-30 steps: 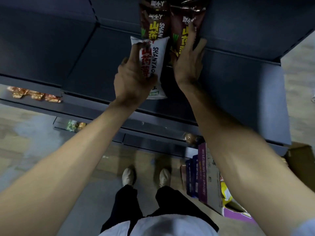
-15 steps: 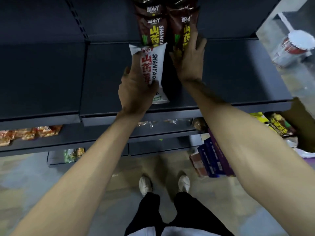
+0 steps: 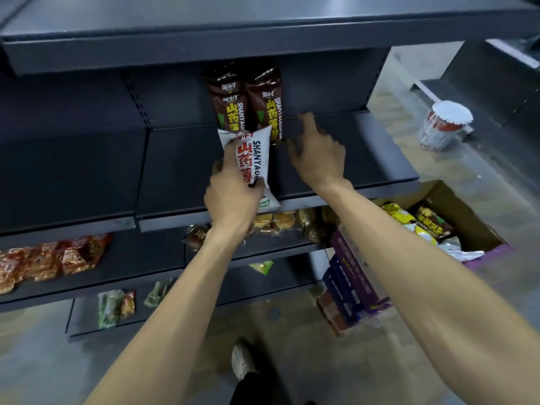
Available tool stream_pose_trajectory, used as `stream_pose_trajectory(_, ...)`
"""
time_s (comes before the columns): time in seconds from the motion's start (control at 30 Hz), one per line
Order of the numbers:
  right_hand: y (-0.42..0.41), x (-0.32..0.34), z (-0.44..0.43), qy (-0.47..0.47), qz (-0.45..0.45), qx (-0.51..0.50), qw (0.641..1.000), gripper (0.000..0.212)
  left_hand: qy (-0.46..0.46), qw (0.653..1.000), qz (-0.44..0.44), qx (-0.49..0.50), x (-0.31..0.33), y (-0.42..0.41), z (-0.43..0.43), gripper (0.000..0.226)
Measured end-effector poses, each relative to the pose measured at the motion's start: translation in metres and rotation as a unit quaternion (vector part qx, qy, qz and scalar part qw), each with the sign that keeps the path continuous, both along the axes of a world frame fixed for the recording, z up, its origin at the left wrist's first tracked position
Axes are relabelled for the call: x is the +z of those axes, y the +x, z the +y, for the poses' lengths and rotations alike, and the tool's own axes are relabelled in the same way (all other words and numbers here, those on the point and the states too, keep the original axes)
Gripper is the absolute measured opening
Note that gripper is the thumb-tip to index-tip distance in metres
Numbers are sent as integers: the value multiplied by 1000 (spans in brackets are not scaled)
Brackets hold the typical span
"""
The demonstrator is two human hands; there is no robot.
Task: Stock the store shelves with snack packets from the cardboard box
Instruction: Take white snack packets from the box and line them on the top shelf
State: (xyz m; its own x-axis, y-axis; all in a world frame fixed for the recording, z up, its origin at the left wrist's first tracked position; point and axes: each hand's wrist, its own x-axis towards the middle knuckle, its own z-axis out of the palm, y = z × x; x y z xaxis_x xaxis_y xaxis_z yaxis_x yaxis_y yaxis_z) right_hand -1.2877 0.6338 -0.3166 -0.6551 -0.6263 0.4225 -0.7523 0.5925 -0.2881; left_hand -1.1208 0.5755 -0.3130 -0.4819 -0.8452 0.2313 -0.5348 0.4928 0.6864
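Shelf deck is seen bare right of the brown packets and across the left bay. The middle is taken up by those packets at the back and the white packet before them, gripped by the left hand. Headroom is capped by the upper shelf.

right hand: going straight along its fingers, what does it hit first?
Likely the dark grey shelf back panel, just right of the rightmost brown snack packet. The right hand is open and empty; depth unclear, so it might graze that packet.
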Motion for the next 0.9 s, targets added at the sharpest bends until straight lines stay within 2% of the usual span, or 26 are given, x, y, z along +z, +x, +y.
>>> stream_pose_trajectory(0.1, 3, 19, 40, -25, 11, 7, 1000, 42, -49, 999, -3, 9, 18, 7, 40, 72)
stream_pose_trajectory(0.27, 11, 49, 104, -68, 39, 26, 997, 33, -77, 997, -1, 2, 39, 18, 99, 74)
stream_pose_trajectory(0.47, 19, 111, 141, -120, 66, 54, 989, 28, -134, 990, 33, 9, 89, 15, 136, 73)
stream_pose_trajectory(0.67, 14, 187, 141, -154, 105, 59, 981, 30, -174, 984, 44, 17, 150, -6, 135, 74)
stream_pose_trajectory(0.9, -12, 250, 109, -170, 144, 76, 972, 29, -215, 974, 67, 28, 212, -41, 89, 70)
